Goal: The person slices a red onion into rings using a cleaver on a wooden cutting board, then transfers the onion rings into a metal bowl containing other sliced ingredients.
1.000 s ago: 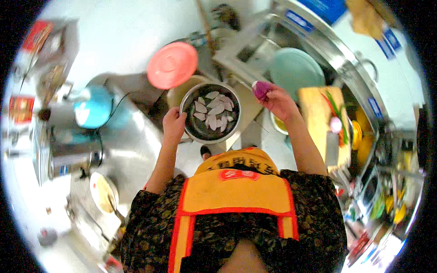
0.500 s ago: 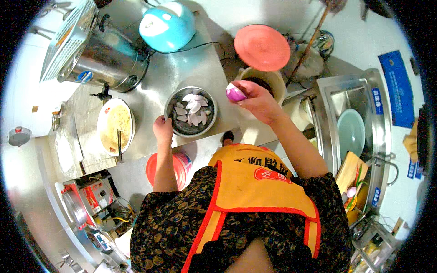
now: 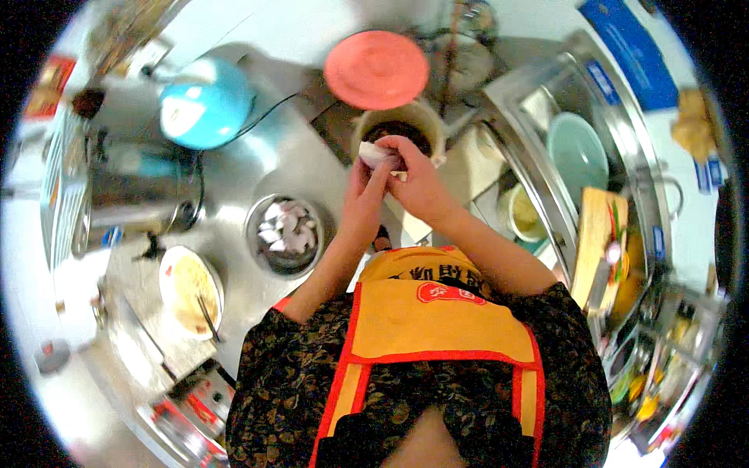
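Both hands meet over the round cream-coloured bucket [image 3: 398, 129] with dark contents. The left hand [image 3: 365, 195] and right hand [image 3: 417, 175] are closed together on a small white soft piece [image 3: 376, 154], pinched between their fingers just above the bucket's near rim. Left of the bucket stands a round steel bowl of pale slices [image 3: 285, 232]; behind it lies a round coral-red lid [image 3: 377, 69]

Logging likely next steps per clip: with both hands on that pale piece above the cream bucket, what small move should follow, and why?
Probably peel or drop it where it is: the left hand and right hand pinch the pale piece directly above the open cream bucket.
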### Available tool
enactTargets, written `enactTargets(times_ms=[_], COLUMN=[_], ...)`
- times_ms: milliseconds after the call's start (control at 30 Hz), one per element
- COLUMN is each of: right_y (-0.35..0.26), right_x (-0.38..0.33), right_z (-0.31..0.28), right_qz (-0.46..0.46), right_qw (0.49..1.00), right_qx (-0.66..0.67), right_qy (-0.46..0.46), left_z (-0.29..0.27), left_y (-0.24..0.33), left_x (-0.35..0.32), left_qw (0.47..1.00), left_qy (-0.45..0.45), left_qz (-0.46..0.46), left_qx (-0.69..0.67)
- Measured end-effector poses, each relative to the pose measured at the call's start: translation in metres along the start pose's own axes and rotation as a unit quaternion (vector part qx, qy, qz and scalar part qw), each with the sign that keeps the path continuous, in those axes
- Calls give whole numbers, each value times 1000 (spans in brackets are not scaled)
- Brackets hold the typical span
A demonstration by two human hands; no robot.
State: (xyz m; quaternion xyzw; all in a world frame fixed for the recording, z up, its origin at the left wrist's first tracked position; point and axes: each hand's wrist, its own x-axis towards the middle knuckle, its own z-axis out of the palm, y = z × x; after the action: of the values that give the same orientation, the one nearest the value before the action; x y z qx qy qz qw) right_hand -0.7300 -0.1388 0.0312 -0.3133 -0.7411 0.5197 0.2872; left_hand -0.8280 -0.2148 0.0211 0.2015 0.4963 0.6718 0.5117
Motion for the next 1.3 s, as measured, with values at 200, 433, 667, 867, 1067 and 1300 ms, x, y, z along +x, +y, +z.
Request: enactTargets(times_ms=[200,433,667,867,1067,1300], right_y=[30,122,185,172,170,122], right_x=[-86,-325,-514,-523,-534,-546], right_z=[-138,-337,-373,-369,-369,-370], right_qz=[-66,187,513,521,526,479], right_qw=[958,723,626,707,721,734], right_qx=[-215,-439,-440,-323,-270,-102], right_qy=[177,499,389,353,361,471], left_z=[132,289,412,451,467,482], left_y=[-61,-153,-236,-273,-323,-368], left_x=[25,-3,-49,-55,-39,-26], left_qw=[978,902,857,814,733,726], left_qy=[-146,-341,-449,-484,-521,-477], left_qz=[-139,-264,-206,-157,72,-115], left_qx=[-54,15,144,281,431,482])
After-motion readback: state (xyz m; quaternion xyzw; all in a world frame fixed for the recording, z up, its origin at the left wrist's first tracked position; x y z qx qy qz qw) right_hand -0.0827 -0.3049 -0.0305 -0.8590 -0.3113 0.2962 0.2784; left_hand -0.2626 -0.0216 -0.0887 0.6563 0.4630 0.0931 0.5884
